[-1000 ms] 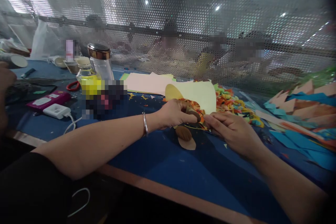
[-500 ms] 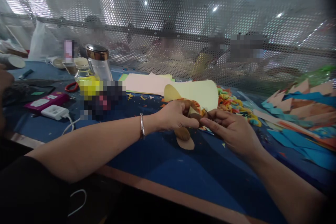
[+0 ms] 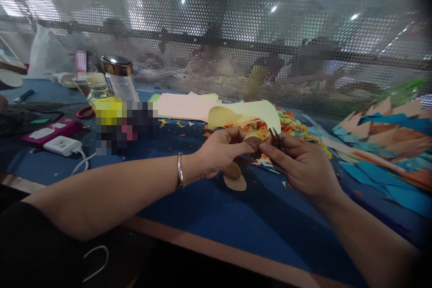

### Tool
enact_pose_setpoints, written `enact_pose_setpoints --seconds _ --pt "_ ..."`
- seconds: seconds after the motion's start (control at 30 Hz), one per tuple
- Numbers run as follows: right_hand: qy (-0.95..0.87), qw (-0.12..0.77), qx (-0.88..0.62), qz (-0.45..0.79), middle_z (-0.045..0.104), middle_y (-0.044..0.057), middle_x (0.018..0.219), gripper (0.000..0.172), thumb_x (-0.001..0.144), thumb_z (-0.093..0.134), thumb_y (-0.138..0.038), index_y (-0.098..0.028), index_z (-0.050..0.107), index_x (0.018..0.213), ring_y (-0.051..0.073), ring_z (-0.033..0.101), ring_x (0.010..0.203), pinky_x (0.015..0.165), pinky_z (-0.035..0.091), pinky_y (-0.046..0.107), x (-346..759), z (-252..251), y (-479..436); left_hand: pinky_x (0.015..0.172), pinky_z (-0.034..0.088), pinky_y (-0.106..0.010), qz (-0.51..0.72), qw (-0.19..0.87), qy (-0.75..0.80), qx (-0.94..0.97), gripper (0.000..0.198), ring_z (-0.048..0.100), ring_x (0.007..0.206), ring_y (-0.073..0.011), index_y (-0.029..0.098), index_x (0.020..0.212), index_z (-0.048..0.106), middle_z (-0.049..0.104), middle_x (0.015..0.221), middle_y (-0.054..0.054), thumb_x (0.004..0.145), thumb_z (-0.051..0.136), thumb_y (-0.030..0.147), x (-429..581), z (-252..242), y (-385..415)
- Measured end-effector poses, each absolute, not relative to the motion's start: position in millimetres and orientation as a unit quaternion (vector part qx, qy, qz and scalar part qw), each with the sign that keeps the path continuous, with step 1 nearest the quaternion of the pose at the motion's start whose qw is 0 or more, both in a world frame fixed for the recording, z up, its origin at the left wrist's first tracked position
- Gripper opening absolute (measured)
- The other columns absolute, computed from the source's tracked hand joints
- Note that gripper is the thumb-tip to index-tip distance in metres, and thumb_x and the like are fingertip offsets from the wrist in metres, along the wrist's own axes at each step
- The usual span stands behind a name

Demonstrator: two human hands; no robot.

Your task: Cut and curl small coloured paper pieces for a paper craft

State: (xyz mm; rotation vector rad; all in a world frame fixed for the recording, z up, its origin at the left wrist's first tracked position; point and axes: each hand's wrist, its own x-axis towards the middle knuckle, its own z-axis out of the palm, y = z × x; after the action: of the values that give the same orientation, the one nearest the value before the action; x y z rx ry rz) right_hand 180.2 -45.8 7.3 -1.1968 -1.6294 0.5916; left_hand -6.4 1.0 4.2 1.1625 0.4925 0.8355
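Observation:
My left hand (image 3: pixel 224 150), a silver bangle on its wrist, pinches a small pale yellow piece of paper (image 3: pixel 254 138) between thumb and fingers. Close beside it, my right hand (image 3: pixel 300 162) is closed around what look like small scissors (image 3: pixel 276 137), their two dark tips pointing up and apart; the handles are hidden in the fingers. Under my left hand lie a brown oval piece (image 3: pixel 232 171) and a peach oval of paper (image 3: pixel 236 183). A large curled pale yellow sheet (image 3: pixel 243 113) rests just behind both hands.
Coloured paper scraps (image 3: pixel 293 123) lie behind my right hand. Blue sheets (image 3: pixel 388 184) and folded paper points (image 3: pixel 388 130) sit right. A pink stack (image 3: pixel 182 105), a lidded bottle (image 3: pixel 119 81), a yellow jar (image 3: pixel 104 103), red-handled scissors (image 3: pixel 85 112) and a white charger (image 3: pixel 64 145) stand left.
The tool in my right hand now shows two tips apart and pointing upward, where one thin tip pointed at the paper. The paper in my left hand has turned. The view has shifted slightly.

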Motion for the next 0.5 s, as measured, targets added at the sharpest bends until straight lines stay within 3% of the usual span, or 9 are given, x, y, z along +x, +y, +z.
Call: enact_pose_setpoints --seconds 0.1,0.3,0.4,0.5 --pt "-0.633 0.513 -0.494 0.304 0.035 -0.007 0.051 0.053 0.081 0.076 -0.073 -0.022 0.064 0.074 0.007 0.025 0.042 0.037 0.018 0.025 182.7 2.1 -46.0 0.064 0.048 -0.024 0.42 0.653 0.216 0.592 0.02 0.067 0.073 -0.0115 0.017 0.083 0.057 0.064 0.076 0.001 0.083 0.076 0.022 -7.6 5.9 0.1" --pt "-0.611 0.527 -0.5 0.315 0.037 -0.006 0.049 0.06 0.085 0.066 -0.078 -0.022 0.056 0.069 0.008 0.026 0.04 0.036 0.013 0.026 180.7 2.5 -45.5 0.056 0.042 -0.023 0.548 0.44 0.2 0.683 0.015 0.05 0.059 -0.0063 0.02 0.08 0.054 0.053 0.07 0.005 0.083 0.069 0.019 -15.4 13.9 -3.4" --pt "-0.604 0.51 -0.521 0.322 0.037 -0.006 0.05 0.06 0.084 0.066 -0.08 -0.02 0.061 0.075 0.008 0.028 0.041 0.038 0.015 0.026 179.8 3.4 -43.1 0.054 0.043 -0.022 0.556 0.432 0.225 0.674 0.016 0.054 0.059 -0.0068 0.021 0.078 0.052 0.054 0.068 0.005 0.082 0.066 0.016 -16.3 17.1 -2.5" --pt "-0.604 0.494 -0.542 0.312 0.036 -0.007 0.049 0.061 0.084 0.066 -0.08 -0.02 0.064 0.077 0.008 0.028 0.042 0.04 0.017 0.026 181.5 1.4 -40.7 0.055 0.047 -0.02 0.501 0.506 0.228 0.664 0.018 0.061 0.06 -0.0076 0.021 0.075 0.05 0.057 0.064 0.005 0.082 0.066 0.014 -15.1 18.0 -1.5"
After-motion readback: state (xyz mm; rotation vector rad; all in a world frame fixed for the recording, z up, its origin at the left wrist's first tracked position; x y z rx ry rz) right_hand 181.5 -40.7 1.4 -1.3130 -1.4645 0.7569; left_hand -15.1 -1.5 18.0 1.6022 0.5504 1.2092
